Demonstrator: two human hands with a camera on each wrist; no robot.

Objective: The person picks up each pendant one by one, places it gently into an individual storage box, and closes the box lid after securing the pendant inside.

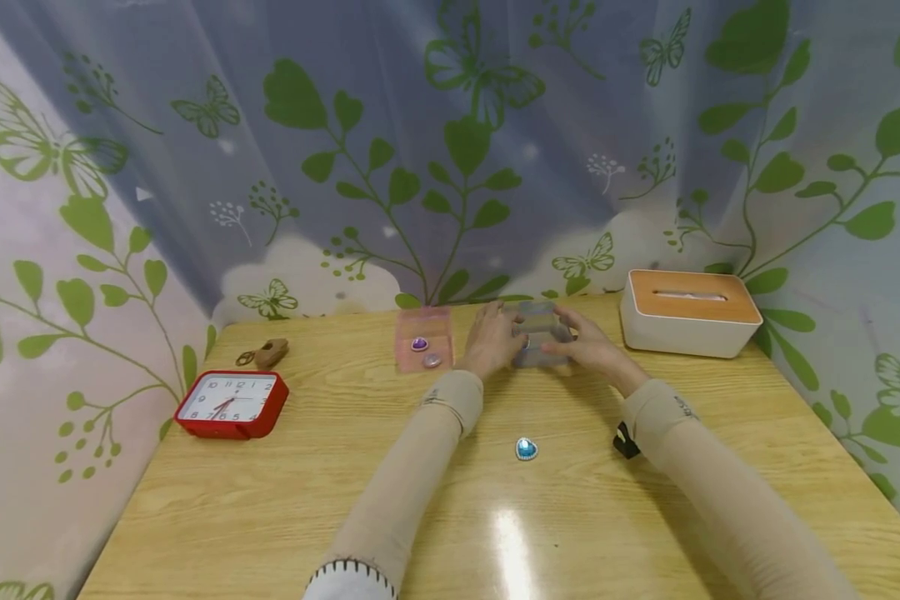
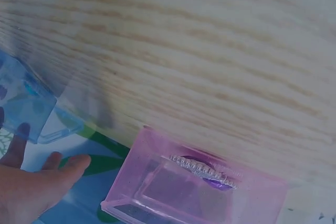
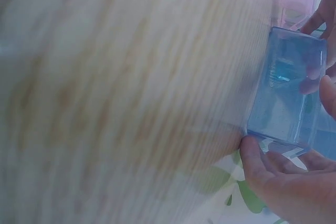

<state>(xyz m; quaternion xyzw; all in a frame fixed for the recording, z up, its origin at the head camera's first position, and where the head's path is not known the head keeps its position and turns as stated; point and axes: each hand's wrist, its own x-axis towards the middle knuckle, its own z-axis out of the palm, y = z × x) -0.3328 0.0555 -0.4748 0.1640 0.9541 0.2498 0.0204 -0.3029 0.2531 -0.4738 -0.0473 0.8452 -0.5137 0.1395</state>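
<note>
A clear blue plastic box (image 1: 540, 360) stands at the back of the table between both hands. My left hand (image 1: 489, 340) is at its left side; in the left wrist view a fingertip (image 2: 23, 129) rests at the box's edge while other fingers extend free. The right hand (image 1: 594, 343) holds the box's right side, its fingers curled at the end wall in the right wrist view. A teal gem (image 3: 283, 72) shows through the box wall. Left of it is a clear pink box (image 1: 425, 320) with a purple gem (image 1: 419, 343) and a pale gem (image 1: 432, 361).
A blue heart-shaped gem (image 1: 526, 449) lies on the table (image 1: 307, 500) between the forearms. At the left are a red clock (image 1: 232, 405) and a small brown item (image 1: 272, 353). A white tissue box (image 1: 690, 329) with a wooden lid stands back right, before a patterned curtain (image 1: 390, 108).
</note>
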